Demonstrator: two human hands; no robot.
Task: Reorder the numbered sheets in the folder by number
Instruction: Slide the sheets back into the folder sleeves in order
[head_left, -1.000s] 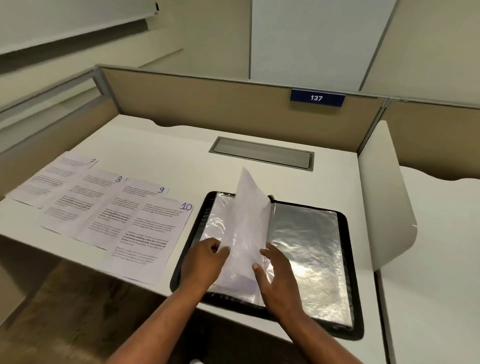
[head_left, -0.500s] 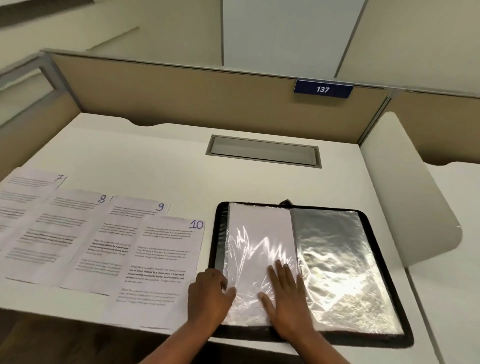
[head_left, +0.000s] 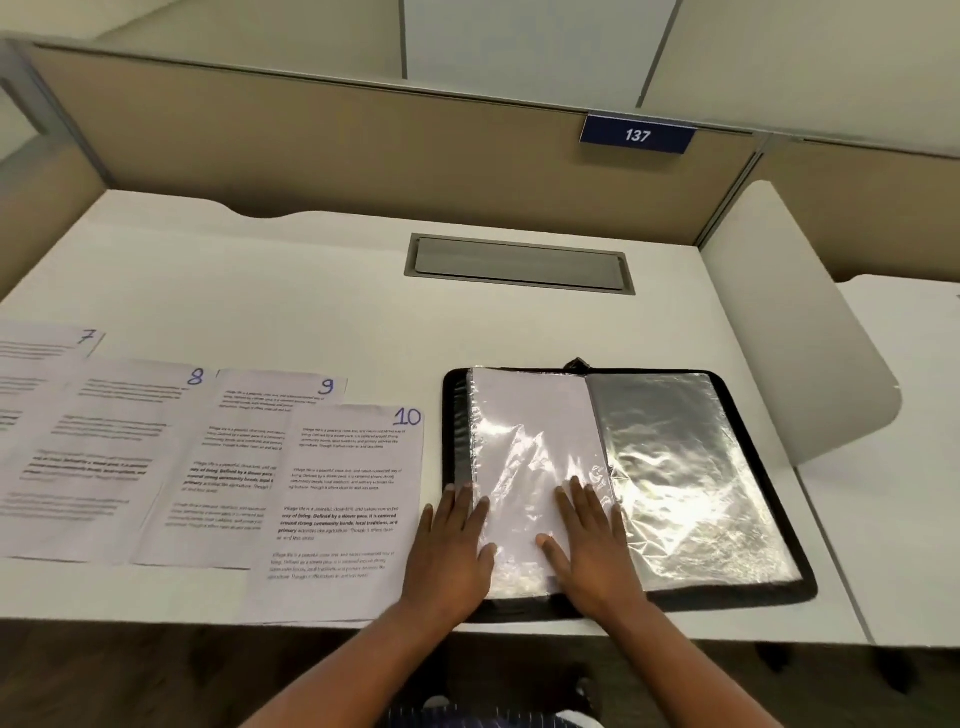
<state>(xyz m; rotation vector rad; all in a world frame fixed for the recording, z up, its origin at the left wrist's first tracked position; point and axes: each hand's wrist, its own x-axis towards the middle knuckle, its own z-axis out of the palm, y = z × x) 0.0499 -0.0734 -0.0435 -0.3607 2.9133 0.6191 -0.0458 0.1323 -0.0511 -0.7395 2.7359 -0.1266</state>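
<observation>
Folder (head_left: 675, 467): left hand (head_left: 452, 556), right hand (head_left: 592, 551) flat

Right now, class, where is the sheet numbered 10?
In the head view, sheet 10 lies on the desk left of centre, overlapping sheet 9, just left of the black folder and the left hand.

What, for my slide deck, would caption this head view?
Open folder with left hand and right hand flat on its left sleeve; numbered sheets 7 to 10 alongside.

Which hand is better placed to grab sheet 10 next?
Left, likely. The left hand rests at the folder's left edge, right beside sheet 10; the right hand lies flat on the page, farther away.
</observation>
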